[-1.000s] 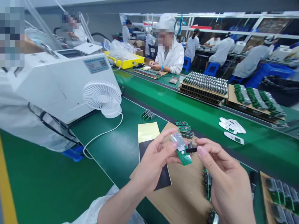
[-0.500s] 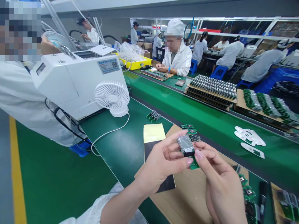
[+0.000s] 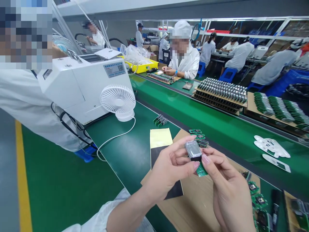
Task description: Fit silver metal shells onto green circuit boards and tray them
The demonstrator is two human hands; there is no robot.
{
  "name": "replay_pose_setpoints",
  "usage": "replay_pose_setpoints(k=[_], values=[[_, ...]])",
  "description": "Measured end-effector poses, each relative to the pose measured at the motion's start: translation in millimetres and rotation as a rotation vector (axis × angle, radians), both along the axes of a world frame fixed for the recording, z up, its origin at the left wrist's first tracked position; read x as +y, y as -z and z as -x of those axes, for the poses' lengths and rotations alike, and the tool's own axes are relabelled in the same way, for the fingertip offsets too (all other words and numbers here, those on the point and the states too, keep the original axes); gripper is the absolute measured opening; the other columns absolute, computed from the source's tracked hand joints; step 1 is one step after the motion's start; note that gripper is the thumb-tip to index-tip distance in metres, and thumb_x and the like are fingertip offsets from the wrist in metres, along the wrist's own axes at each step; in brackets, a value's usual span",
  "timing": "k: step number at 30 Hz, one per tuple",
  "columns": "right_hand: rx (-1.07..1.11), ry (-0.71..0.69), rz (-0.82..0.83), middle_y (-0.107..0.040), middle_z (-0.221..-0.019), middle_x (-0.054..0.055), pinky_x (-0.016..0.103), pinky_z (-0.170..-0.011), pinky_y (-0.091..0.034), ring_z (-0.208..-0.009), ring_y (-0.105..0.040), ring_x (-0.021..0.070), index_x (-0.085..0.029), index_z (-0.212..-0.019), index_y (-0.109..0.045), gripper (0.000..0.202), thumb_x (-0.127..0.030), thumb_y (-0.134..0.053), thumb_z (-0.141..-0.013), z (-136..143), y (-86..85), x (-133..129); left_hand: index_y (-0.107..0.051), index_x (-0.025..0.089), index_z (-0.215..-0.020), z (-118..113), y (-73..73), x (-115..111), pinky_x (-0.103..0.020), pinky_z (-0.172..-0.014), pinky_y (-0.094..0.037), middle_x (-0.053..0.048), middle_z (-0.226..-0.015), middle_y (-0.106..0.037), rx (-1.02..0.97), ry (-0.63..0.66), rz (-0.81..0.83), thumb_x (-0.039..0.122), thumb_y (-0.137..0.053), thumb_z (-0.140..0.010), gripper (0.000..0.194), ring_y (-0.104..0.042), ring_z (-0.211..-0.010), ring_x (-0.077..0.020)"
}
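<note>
Both hands hold one small green circuit board with a display module (image 3: pixel 193 150), a grey screen with a black strip along its lower edge. My left hand (image 3: pixel 170 166) grips it from the left, thumb at the lower edge and fingers behind. From the right, my right hand (image 3: pixel 225 182) pinches it between thumb and fingers near the black strip. The board's green lower part shows below the thumbs. Under the hands lies a brown cardboard sheet (image 3: pixel 193 203). Beside my left hand is a black sheet with a yellow paper (image 3: pixel 161 138) on its far end.
Loose circuit boards (image 3: pixel 260 200) and a black marker (image 3: pixel 275 206) lie at right. A white fan (image 3: pixel 118 100) stands before a white machine (image 3: pixel 79 87). White plastic pieces (image 3: pixel 271 146) lie on the green belt (image 3: pixel 217 129). Across it are stacked board trays (image 3: pixel 220 90) and a co-worker (image 3: pixel 185 54).
The view has shifted slightly, so the bench appears a little further right. The white plastic pieces have moved right along the belt. Both hands keep their hold on the board.
</note>
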State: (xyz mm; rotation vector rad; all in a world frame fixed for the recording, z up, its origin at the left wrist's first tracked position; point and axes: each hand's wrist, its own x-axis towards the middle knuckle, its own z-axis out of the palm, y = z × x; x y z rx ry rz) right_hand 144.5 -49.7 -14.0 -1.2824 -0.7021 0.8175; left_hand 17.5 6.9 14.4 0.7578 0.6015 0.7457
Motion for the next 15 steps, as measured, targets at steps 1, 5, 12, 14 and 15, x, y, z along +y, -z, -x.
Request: replay_pose_setpoints(k=[1,5,12,14,15], values=[[0.000,0.004,0.003,-0.065,-0.107,0.005,0.034,-0.083,-0.055,-0.102,-0.064,0.0226,-0.022,-0.068,-0.072,0.016,-0.035,-0.080,-0.073,0.6,-0.5,-0.1,-0.060,0.025,-0.126,0.1,0.5,0.0,-0.017,-0.080,-0.055,-0.006,-0.111,-0.073,-0.001,0.000,-0.001,0.015,-0.079,-0.073,0.057,-0.069,-0.089,-0.0099],[0.015,0.023,0.007,-0.065,-0.105,0.005,0.034,-0.084,-0.055,-0.102,-0.064,0.0224,-0.021,-0.068,-0.071,0.018,-0.036,-0.080,-0.072,4.0,-2.6,0.4,-0.062,0.026,-0.124,0.3,2.5,0.6,-0.016,-0.079,-0.056,-0.005,-0.108,-0.073,-0.012,-0.010,-0.005,0.014,-0.078,-0.073,0.055,-0.069,-0.089,-0.0092],[0.035,0.047,0.010,-0.064,-0.107,0.005,0.033,-0.085,-0.055,-0.103,-0.063,0.0214,-0.021,-0.069,-0.071,0.016,-0.035,-0.080,-0.073,7.7,-2.8,2.3,-0.065,0.024,-0.117,-1.0,5.8,2.9,-0.013,-0.073,-0.055,-0.001,-0.097,-0.074,-0.061,-0.019,-0.020,0.014,-0.076,-0.076,0.045,-0.068,-0.080,-0.0053],[0.027,0.049,0.004,-0.063,-0.107,0.005,0.033,-0.085,-0.055,-0.103,-0.063,0.0209,-0.021,-0.069,-0.070,0.017,-0.035,-0.079,-0.073,9.6,-2.1,3.1,-0.065,0.024,-0.117,-1.7,6.7,3.0,-0.013,-0.074,-0.054,-0.002,-0.098,-0.075,-0.056,-0.030,-0.030,0.014,-0.076,-0.076,0.044,-0.068,-0.082,-0.0058],[0.022,0.045,0.006,-0.063,-0.106,0.005,0.032,-0.084,-0.056,-0.103,-0.064,0.0208,-0.020,-0.069,-0.069,0.018,-0.035,-0.079,-0.074,10.8,-1.6,3.6,-0.065,0.024,-0.117,-1.9,7.3,3.0,-0.013,-0.074,-0.054,-0.002,-0.100,-0.075,-0.050,-0.035,-0.037,0.014,-0.076,-0.076,0.043,-0.068,-0.084,-0.0064]])
